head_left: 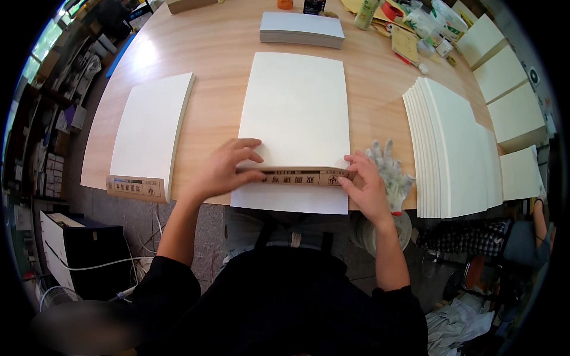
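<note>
Clock centred on the middle pad, 12 = far side of table. Pad (297,107) lies flat on the wooden table (219,89), long side running 12 to 6: plain cream-white top, smooth, no marks visible, corners fairly square, sides bowed by the lens. At its 6 o'clock end a brown strip (297,177) runs crosswise, kraft-coloured, dark print and boxed symbols, darker line along its upper edge, slightly bent up. Below it, a white sheet (291,199) pokes out past the table edge.

Left hand (222,169) at 8: fingers spread over the pad's near-left corner, thumb along the strip; can't tell if it grips. Right hand (368,183) between 4 and 5: thumb and fingers pinch the strip's right end.

At 9, second pad (151,130), same cream top, similar brown band (136,187) across its near end. At 3, fanned row of cream pads (448,148), edges stepped. At 4, pale work glove (389,169), just beside the right hand. At 12, whitish block of paper (301,26), grey sides. At 2, clutter incl. green bottle (366,15).
</note>
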`<action>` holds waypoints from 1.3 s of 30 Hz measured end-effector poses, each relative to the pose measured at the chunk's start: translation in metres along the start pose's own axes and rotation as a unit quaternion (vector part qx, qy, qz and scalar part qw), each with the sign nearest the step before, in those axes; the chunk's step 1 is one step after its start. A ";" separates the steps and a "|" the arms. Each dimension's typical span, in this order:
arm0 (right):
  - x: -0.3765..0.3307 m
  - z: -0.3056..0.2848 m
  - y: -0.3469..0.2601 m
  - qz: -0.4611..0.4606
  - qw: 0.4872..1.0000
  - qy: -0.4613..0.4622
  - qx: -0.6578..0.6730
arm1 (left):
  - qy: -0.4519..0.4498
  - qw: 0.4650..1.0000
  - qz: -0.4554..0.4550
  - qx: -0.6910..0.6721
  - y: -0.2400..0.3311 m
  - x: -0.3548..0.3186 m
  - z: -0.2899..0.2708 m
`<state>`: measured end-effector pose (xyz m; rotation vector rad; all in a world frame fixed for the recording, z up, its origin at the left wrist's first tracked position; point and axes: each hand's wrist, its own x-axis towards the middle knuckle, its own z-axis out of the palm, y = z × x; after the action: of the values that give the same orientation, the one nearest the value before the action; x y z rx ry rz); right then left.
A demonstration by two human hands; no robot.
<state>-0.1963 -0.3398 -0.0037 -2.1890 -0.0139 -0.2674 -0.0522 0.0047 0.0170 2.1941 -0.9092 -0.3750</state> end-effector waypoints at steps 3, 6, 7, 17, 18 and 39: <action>0.012 0.005 -0.012 0.013 1.000 0.003 0.014 | 0.029 0.994 -0.059 -0.086 -0.001 0.012 0.003; 0.021 0.012 -0.004 -0.009 1.000 -0.002 0.012 | 0.038 0.998 -0.042 -0.016 0.000 0.018 0.006; 0.023 0.014 -0.003 0.015 1.000 0.000 0.016 | 0.047 0.998 -0.038 -0.006 -0.003 0.019 0.009; 0.028 0.016 -0.001 0.014 1.000 0.014 0.003 | 0.071 0.996 -0.048 0.020 -0.004 0.026 0.016; 0.028 0.017 -0.003 0.018 1.000 0.017 -0.007 | 0.070 0.996 -0.050 0.019 -0.005 0.026 0.017; 0.035 0.029 -0.002 0.030 0.989 0.062 -0.129 | -0.005 0.990 -0.049 0.133 0.002 0.043 0.016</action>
<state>-0.1566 -0.3191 -0.0118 -2.4195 0.1633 -0.3903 -0.0309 -0.0346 0.0082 2.4899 -0.9035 -0.3259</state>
